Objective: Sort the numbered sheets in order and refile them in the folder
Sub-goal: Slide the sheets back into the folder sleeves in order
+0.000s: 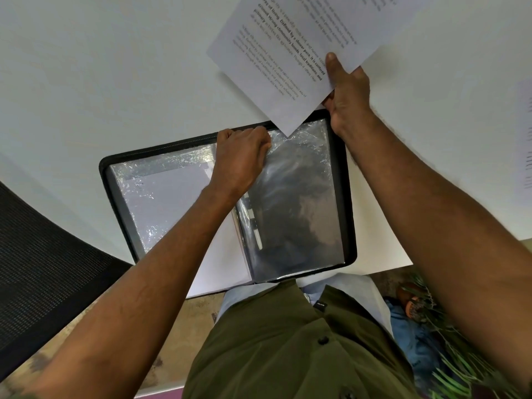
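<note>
Item: printed sheets (290,50), a thin stack, held above the table (100,67) by the right hand (347,90), thumb on top, fingers beneath, pinching the near edge. Judged light, limp, easily creased; best supported along one edge and fed corner first.

Item: folder (349,197), black, lying open on the table before the person. Left sleeve holds a white sheet (167,194); right plastic sleeve (299,197) looks empty, glossy, probably slippery and clingy.

Left hand (241,159): fingers curled, pinching the right sleeve's top edge, apparently parting its mouth.

Surroundings: further paper (525,133) at the table's right edge; mesh chair (43,269) at left. The left wrist crosses the spine, partly obstructing entry.
</note>
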Motion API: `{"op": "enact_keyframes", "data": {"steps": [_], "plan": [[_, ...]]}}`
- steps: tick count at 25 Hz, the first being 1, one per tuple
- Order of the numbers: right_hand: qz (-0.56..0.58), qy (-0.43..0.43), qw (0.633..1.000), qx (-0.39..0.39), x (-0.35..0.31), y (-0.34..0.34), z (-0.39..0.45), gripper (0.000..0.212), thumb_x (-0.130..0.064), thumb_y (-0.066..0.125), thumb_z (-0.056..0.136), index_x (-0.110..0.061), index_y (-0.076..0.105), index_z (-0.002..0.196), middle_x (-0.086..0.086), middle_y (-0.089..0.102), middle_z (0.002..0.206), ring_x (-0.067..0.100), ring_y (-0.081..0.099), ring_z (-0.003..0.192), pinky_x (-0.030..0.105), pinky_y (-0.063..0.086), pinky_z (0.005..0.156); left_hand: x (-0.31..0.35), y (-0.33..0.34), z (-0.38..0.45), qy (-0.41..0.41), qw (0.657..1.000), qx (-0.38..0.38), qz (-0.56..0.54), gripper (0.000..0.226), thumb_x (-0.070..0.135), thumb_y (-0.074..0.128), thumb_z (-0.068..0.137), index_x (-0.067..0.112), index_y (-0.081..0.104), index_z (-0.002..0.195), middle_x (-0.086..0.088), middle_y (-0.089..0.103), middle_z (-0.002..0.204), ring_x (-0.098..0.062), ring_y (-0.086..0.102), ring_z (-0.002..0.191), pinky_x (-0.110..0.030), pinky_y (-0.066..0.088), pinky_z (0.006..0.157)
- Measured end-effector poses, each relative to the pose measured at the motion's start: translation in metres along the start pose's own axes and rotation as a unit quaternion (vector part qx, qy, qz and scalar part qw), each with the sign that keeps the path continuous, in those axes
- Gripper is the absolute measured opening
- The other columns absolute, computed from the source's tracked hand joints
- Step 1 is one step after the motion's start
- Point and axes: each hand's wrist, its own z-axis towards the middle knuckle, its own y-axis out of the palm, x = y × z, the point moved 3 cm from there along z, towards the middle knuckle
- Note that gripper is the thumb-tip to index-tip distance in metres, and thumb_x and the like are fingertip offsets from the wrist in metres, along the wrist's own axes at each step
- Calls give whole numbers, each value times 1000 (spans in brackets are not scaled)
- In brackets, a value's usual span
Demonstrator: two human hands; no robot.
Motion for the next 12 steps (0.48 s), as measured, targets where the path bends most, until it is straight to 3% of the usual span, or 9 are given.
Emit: {"op": "enact_keyframes", "data": {"steps": [5,8,12], "plan": [[-70,-28,995,-69,5,3,-5,25,-10,72,94,-10,67,119,9,77,113,25,74,104,45,60,92,-1,1,2,-4,1000,14,-13,20,31,48,107,20,64,101,4,69,90,-15,62,82,-40,40,101],[-113,-37,988,-96,5,-1,-5,28,-12,74,93,-9,68,121,7,77,113,24,74,105,43,60,93,-2,2,3,5,1000,17,-21,21,30,49,106,19,64,98,3,68,86,-16,62,78,-42,47,96],[-160,-62,977,-128,-1,-4,-5,28,-12,73,94,-7,68,121,4,77,112,22,74,104,34,60,87,1,1,0,4,1000,25,17,20,30,48,105,19,65,101,0,65,93,-19,58,89,-40,36,94]]}}
